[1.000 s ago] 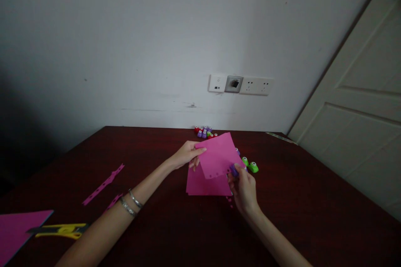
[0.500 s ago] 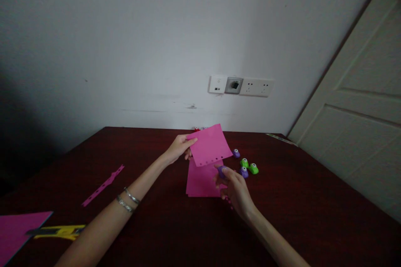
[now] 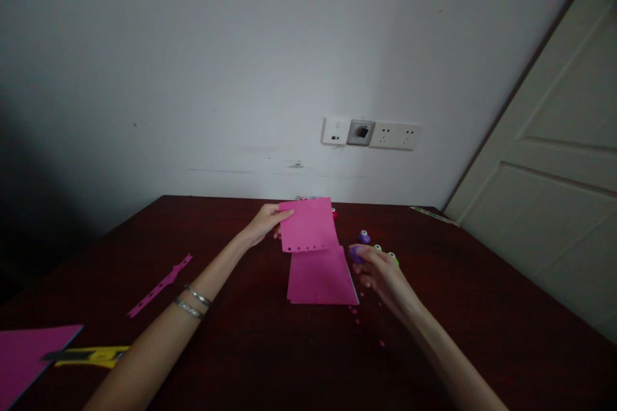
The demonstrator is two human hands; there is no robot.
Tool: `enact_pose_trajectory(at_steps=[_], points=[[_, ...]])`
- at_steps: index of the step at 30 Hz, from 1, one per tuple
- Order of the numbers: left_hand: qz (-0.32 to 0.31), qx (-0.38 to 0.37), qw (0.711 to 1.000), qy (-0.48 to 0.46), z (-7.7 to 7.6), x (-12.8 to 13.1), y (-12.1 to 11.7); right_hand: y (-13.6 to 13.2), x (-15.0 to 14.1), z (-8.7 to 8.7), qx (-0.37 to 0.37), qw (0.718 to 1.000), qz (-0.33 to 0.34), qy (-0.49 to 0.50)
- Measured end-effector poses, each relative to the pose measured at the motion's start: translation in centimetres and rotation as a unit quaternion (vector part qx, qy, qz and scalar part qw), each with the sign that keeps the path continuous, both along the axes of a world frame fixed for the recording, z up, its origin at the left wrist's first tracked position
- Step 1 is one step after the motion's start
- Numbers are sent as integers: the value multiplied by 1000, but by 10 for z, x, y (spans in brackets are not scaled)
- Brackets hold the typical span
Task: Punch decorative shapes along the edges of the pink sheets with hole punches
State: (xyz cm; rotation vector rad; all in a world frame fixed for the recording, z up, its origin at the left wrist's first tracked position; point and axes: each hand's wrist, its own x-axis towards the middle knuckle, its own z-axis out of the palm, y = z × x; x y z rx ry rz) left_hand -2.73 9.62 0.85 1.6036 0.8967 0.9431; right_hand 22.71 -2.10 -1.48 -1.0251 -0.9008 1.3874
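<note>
Item, pink sheet (image 3: 308,225): we are pinching its left edge in our left hand (image 3: 264,223), and it is overlapping the far end of a pink stack (image 3: 322,279) (a row of holes is lining its near edge). Item, purple punch (image 3: 355,253): we are gripping it in our right hand (image 3: 385,271), apart from the left. Item, yellow cutter (image 3: 94,356): it is lying beside our left forearm.
</note>
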Motion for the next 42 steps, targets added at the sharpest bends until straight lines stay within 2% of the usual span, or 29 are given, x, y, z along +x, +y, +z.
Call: enact_pose_trajectory(at_steps=[7, 12, 15, 18, 21, 25, 27, 29, 31, 35, 42], points=[[-104, -67, 988, 88, -18, 3, 0, 4, 16, 9, -1, 997, -76, 25], [-159, -119, 971, 135, -36, 8, -1, 7, 25, 6, -2, 994, -110, 16], [-169, -134, 962, 170, -43, 9, 0, 11, 31, 1, 24, 993, -118, -13], [-140, -124, 963, 196, -46, 7, 3, 15, 41, -3, 61, 985, -143, -76], [-106, -108, 965, 215, -47, 5, 8, 20, 60, -7, 76, 958, -186, -205], [-91, -106, 962, 235, -49, 3, 12, 30, 94, -17, 92, 862, -258, -426], [-91, -103, 961, 240, -51, 3, 12, 35, 111, -26, 99, 815, -271, -502], [-98, -94, 960, 243, -52, 4, 12, 40, 126, -36, 71, 786, -271, -551], [-103, -84, 961, 244, -53, 4, 11, 44, 137, -48, 32, 777, -266, -569], [-107, -70, 960, 249, -54, 6, 8, 48, 151, -66, -3, 779, -247, -577], [-117, -46, 959, 252, -60, 8, 9, 52, 154, -77, 6, 783, -209, -586]])
